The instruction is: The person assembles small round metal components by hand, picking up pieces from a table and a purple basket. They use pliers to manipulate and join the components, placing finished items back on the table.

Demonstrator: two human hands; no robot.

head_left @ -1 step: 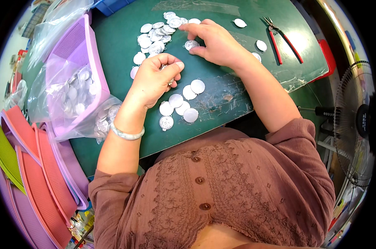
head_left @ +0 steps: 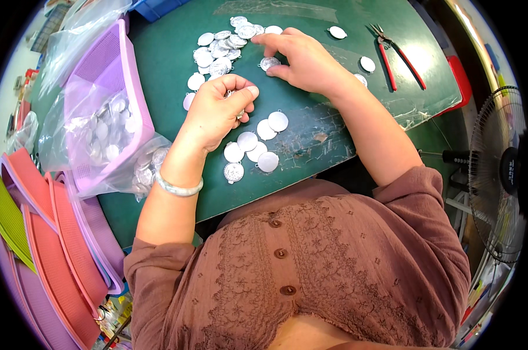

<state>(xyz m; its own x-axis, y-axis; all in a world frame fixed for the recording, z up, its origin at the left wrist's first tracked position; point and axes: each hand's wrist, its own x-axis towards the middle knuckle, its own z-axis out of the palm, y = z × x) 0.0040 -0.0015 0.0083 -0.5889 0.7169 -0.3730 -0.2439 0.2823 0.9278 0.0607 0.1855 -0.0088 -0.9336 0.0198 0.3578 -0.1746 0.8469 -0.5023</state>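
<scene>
One silvery disc [head_left: 269, 63] lies flat on the green surface [head_left: 159, 64], right at the thumb tip of the right hand [head_left: 265, 54], below the space between this thumb and the index finger. The grip of this hand is rather wide: the thumb and the index finger stand apart, and the index finger stretches to the right edge of the heap of discs [head_left: 219, 51]; whether it presses on one, I cannot tell. The left hand [head_left: 246, 96] has a narrow grip, with fingers curled and the thumb laid over them, and it holds small silvery pieces [head_left: 239, 115], of which only a little is visible. Nearer to the body than this hand lie seven loose discs [head_left: 247, 141], some overlapping, six with a plain pale face and one with a patterned face. The left forearm, with a pale bangle [head_left: 179, 188] around it, rises from the lower left and leans to the right; the right forearm comes slantwise from the lower right, with the back of the hand turned upward. Compared with the earlier frame, I see almost no difference: both hands keep their poses, and the discs remain in their places.
</scene>
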